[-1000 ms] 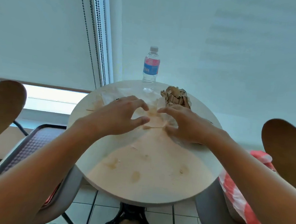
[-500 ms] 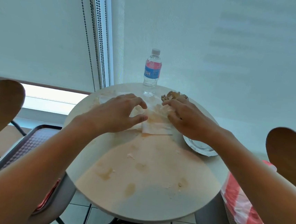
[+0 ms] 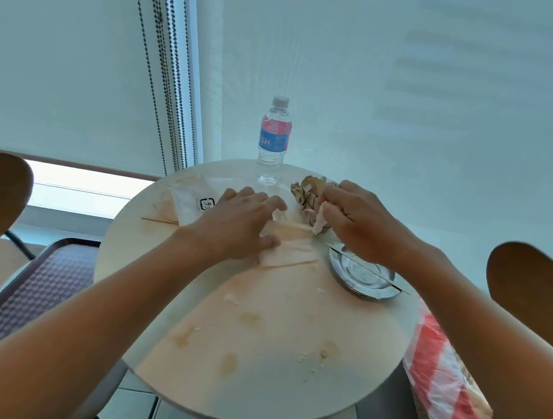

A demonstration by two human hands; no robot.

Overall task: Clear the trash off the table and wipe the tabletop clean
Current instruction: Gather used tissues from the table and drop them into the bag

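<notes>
A round beige table (image 3: 252, 376) carries brown stains and crumbs. At its middle lies a stained white napkin (image 3: 289, 252). My left hand (image 3: 239, 226) pinches the napkin's left side between thumb and fingers. My right hand (image 3: 358, 220) grips the napkin's raised right end just in front of a crumpled brown paper ball (image 3: 305, 195). A white printed paper bag (image 3: 194, 205) lies flat behind my left hand. A small metal plate (image 3: 359, 278) with a thin utensil across it sits below my right wrist.
A water bottle (image 3: 274, 141) stands at the table's far edge. A dark tray (image 3: 24, 293) rests on the chair at left. A red and white plastic bag (image 3: 447, 388) lies on the chair at right. Window blinds and bead cords hang behind.
My right hand has lifted the napkin's right end towards the brown paper ball. The metal plate has come into sight under my right wrist. The view has shifted closer.
</notes>
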